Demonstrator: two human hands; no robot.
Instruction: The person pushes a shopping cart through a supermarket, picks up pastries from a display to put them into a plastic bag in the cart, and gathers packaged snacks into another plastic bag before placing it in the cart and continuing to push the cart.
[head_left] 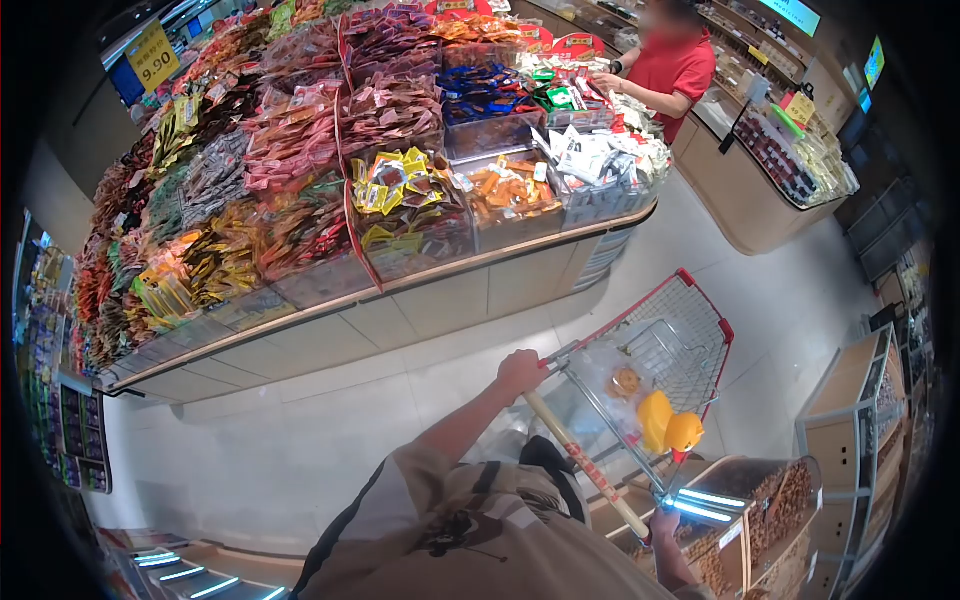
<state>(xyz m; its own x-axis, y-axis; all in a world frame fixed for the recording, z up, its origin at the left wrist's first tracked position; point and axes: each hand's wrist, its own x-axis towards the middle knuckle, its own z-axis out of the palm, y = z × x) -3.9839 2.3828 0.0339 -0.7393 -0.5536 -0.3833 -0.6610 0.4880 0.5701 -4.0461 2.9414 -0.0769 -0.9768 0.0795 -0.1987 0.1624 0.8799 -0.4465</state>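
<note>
Hands (520,372) (664,524) on cart (706,342), bag (601,368) inside

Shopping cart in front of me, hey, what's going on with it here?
A person has the left hand closed on one end of the handle of a shopping cart. The right hand is at the other end, its grip hard to make out. A clear plastic bag lies in the cart, with a yellow duck figure at its right side. Beyond stands a display of packaged snacks, where someone in a red shirt has their hands near the packets.
</note>
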